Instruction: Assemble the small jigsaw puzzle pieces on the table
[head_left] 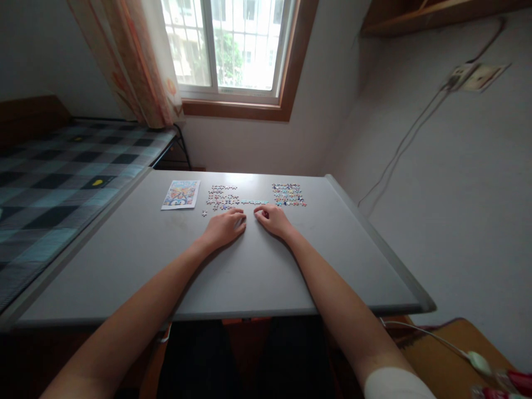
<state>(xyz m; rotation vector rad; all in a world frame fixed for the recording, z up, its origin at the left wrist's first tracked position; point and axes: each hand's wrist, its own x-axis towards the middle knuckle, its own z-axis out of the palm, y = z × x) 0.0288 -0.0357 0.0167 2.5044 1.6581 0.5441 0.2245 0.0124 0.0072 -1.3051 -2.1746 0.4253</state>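
My left hand (226,227) rests on the table just below the left group of loose jigsaw puzzle pieces (223,199). Its fingers are slightly bent, with a gap between thumb and forefinger and nothing visible in it. Close by on the right, my right hand (273,219) has its fingers curled inward; a small dark spot shows among them, too small to name. Above both hands runs a short joined row of light blue puzzle pieces (254,201). A right group of puzzle pieces (287,194) lies in rows beyond my right hand. One single puzzle piece (204,213) sits apart at the left.
A printed picture sheet (181,195) lies left of the pieces on the grey-white table (257,271). A bed with a checked cover (83,166) stands at the left. Behind are a window (245,50) and a curtain (128,61). Cables (399,149) hang along the right wall.
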